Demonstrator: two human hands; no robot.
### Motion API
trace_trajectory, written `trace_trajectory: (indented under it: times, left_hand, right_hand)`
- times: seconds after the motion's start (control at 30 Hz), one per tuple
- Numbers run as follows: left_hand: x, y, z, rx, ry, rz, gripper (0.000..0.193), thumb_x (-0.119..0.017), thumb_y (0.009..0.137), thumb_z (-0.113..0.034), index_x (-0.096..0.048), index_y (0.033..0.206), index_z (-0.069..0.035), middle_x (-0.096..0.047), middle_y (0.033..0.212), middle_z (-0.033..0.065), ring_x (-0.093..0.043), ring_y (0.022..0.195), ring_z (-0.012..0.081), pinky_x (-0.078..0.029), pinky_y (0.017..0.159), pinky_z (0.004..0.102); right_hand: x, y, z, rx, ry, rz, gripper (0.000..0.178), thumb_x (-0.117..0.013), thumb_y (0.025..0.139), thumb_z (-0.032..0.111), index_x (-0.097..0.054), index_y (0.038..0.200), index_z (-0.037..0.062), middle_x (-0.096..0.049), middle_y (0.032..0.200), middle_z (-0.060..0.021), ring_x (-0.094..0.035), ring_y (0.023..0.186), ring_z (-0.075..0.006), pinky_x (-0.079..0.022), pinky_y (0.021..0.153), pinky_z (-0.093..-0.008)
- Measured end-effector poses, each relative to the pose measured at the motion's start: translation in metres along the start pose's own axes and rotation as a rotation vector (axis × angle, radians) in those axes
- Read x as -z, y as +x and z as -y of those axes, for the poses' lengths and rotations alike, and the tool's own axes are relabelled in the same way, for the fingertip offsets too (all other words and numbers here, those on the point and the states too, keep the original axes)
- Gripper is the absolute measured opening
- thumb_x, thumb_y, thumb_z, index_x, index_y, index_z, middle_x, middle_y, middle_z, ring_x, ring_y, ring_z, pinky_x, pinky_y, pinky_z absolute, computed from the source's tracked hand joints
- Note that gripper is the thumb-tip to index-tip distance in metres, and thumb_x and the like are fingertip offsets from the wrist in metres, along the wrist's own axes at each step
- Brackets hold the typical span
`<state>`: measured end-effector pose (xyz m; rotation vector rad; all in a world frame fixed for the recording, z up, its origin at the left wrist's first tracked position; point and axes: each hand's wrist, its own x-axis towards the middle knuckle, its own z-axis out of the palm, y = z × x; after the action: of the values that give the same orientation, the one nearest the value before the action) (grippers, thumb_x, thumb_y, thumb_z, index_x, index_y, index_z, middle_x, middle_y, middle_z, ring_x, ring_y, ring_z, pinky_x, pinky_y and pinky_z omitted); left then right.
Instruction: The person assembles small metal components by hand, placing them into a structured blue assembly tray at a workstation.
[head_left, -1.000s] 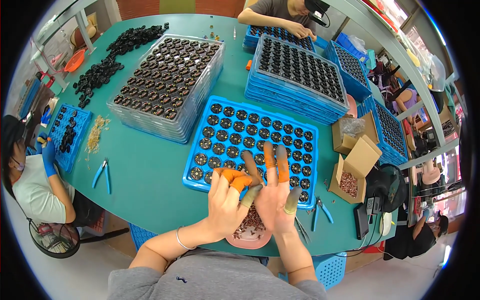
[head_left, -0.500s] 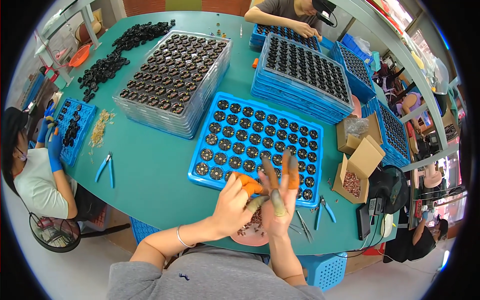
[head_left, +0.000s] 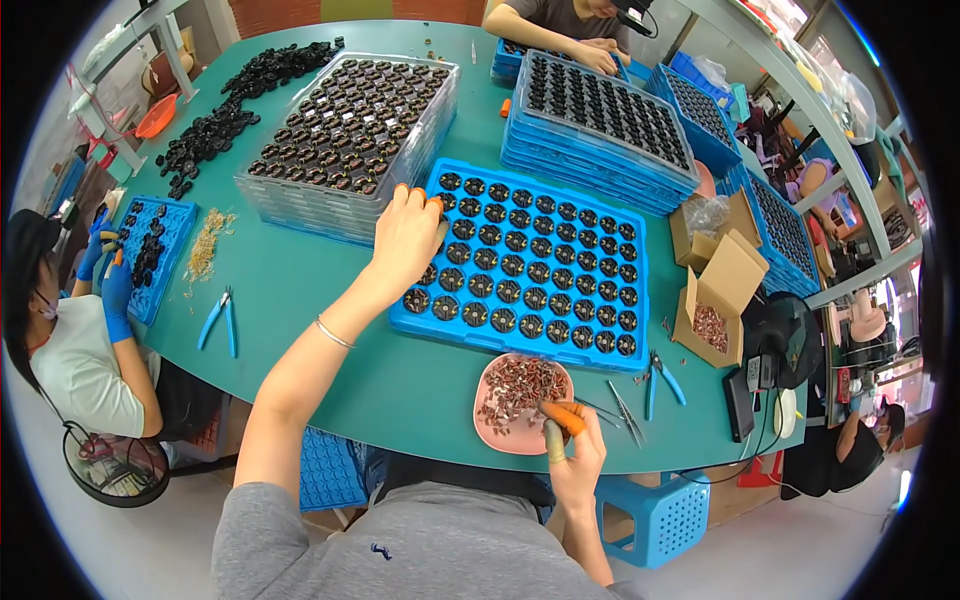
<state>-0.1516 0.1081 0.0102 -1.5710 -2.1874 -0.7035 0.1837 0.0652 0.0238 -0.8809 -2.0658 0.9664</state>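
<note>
My left hand [head_left: 408,232] reaches over the left side of a blue tray [head_left: 480,328], its fingers bent down and closed at the left column of round black parts [head_left: 503,320]. Whatever lies under those fingertips is hidden. Orange covers show on some fingers. My right hand [head_left: 577,455] is at the right rim of a pink dish [head_left: 490,440], which holds many small reddish-brown components [head_left: 522,388]. Its orange-covered index finger and pale-covered thumb come together over the components; anything between them is too small to make out.
Tweezers [head_left: 626,412] and blue-handled pliers [head_left: 662,385] lie right of the dish. Further right stands an open carton [head_left: 712,325] of components. Clear stacked trays [head_left: 350,210] and blue stacked trays [head_left: 600,170] stand behind. Co-workers sit at left and far side; other pliers [head_left: 218,322] lie left.
My hands were together in front of the tray and have parted. The left moved up and left to the tray's left side; the right came down to the dish. The view shifted slightly.
</note>
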Motion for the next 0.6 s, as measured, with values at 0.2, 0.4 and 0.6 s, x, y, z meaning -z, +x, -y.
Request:
trace_trajectory:
  times: [0.2, 0.4, 0.6]
  left_hand:
    - [0.006, -0.018, 0.006, -0.045, -0.085, 0.127, 0.023, -0.072, 0.075, -0.012, -0.064, 0.094, -0.002, -0.053, 0.091, 0.0111, -0.05, 0.09, 0.0291, -0.049, 0.078, 0.0375]
    - [-0.009, -0.012, 0.014, -0.036, -0.126, 0.001, 0.021, -0.07, 0.076, -0.011, -0.061, 0.092, -0.003, -0.054, 0.093, 0.0116, -0.05, 0.092, 0.0311, -0.047, 0.077, 0.0402]
    - [-0.018, 0.005, 0.002, -0.229, 0.251, -0.002, 0.007, -0.062, 0.071, -0.003, -0.058, 0.076, 0.001, -0.051, 0.086, 0.0157, -0.049, 0.087, 0.0318, -0.045, 0.071, 0.0391]
  right_hand:
    - [0.004, -0.008, -0.018, -0.017, 0.016, -0.036, 0.02, -0.061, 0.084, -0.005, -0.064, 0.103, 0.0001, -0.059, 0.098, -0.0093, -0.057, 0.072, -0.0128, -0.045, 0.059, -0.0241]
    - [0.012, 0.005, -0.032, 0.011, 0.016, 0.019, 0.019, -0.06, 0.085, -0.005, -0.064, 0.103, -0.0005, -0.059, 0.1, -0.0107, -0.058, 0.069, -0.0128, -0.046, 0.057, -0.0239]
    - [0.015, 0.005, -0.047, 0.048, -0.07, -0.056, 0.023, -0.063, 0.082, -0.004, -0.064, 0.105, 0.0005, -0.06, 0.1, -0.0096, -0.056, 0.066, -0.0127, -0.045, 0.056, -0.0239]
